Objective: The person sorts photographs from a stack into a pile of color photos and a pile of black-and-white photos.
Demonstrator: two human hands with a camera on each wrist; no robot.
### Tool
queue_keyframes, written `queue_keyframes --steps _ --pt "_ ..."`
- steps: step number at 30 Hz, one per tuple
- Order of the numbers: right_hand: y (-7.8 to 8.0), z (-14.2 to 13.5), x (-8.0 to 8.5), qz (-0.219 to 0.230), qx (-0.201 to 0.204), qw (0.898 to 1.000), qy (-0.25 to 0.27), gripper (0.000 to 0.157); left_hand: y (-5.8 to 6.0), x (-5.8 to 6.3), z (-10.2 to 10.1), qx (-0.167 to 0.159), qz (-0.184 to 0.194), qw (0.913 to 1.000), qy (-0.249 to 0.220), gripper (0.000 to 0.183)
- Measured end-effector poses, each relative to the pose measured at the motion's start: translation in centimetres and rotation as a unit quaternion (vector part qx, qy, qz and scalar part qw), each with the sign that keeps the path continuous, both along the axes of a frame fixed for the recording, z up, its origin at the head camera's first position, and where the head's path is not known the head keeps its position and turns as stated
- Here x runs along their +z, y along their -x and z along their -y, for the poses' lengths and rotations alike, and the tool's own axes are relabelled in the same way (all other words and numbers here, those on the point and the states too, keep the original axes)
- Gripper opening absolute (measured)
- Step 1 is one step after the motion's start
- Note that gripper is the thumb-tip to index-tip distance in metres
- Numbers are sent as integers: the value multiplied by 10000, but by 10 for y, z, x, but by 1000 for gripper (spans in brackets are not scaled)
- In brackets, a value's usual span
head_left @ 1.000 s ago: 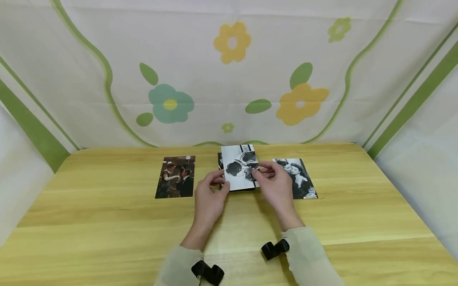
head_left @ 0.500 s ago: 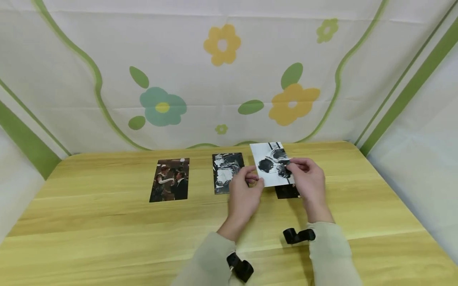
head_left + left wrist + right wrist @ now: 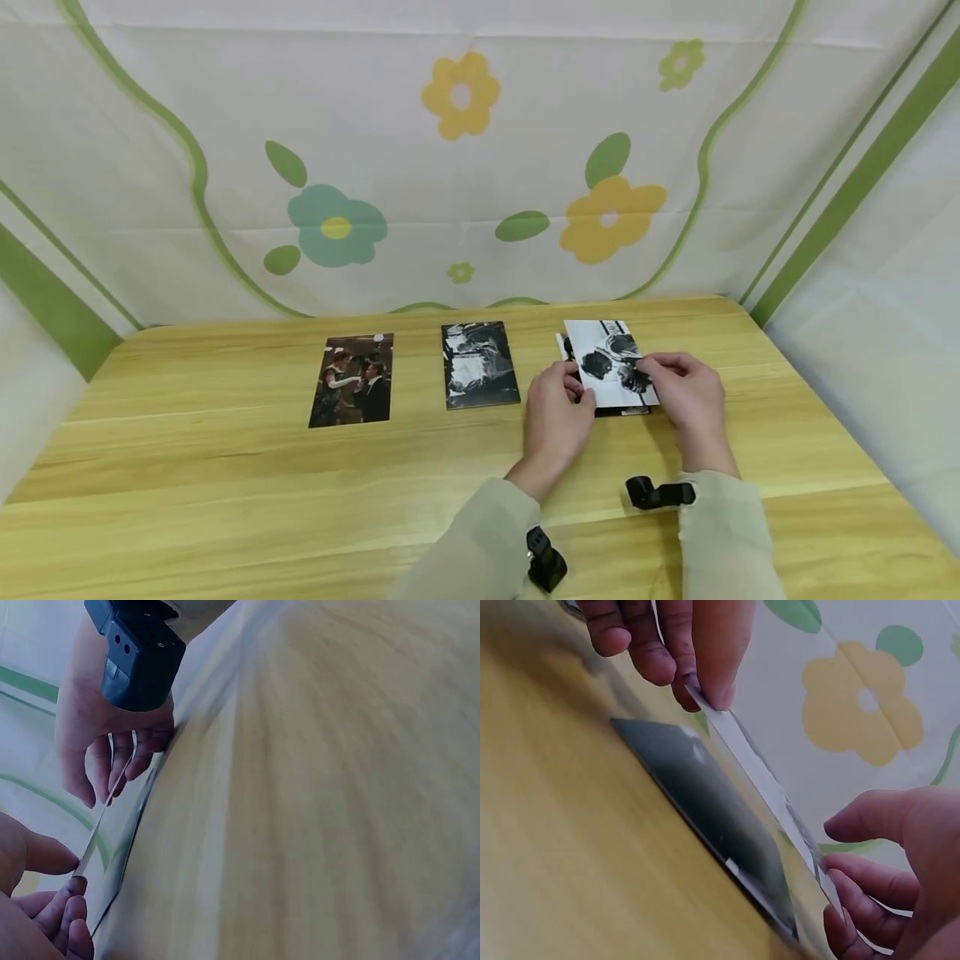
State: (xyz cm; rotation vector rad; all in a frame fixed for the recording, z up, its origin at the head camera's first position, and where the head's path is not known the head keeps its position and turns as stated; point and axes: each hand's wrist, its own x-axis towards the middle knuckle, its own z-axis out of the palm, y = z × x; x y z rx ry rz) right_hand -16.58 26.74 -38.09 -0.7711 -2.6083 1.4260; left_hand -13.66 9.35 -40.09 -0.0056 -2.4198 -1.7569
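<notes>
Both hands hold a black-and-white photo card [image 3: 596, 342] just above the table's right part. My left hand [image 3: 558, 417] pinches its lower left edge, thumb on top. At its right edge, my right hand [image 3: 690, 404] pinches it between thumb and fingers. Under it lies another dark photo card [image 3: 712, 817], mostly covered in the head view; the right wrist view shows a gap between the two. The left wrist view shows the held card almost edge-on, a thin strip between the hands.
A black-and-white photo card [image 3: 480, 367] lies in the middle of the wooden table [image 3: 262, 500]. Farther left is a colour photo card [image 3: 352, 381] of two people. A white cloth [image 3: 420, 167] with printed flowers stands behind the table's back edge. Both wrists carry small black devices.
Both hands have carried the held card from over the middle card to over the right-hand card, then lowered it. The middle card is now uncovered. The head view has shifted slightly.
</notes>
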Motion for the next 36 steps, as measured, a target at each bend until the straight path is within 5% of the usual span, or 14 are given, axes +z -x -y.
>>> queue_keyframes --steps 8,20,36 --pt "-1 1 -12 -14 49 9993 -364 42 5 -8 4 -224 277 9992 199 34" --pt "-1 3 -17 -194 94 9976 -663 33 4 -5 3 -251 209 9966 758 34" --pt "-1 2 -20 -95 -80 9974 -706 34 3 -2 4 -355 416 9963 666 31"
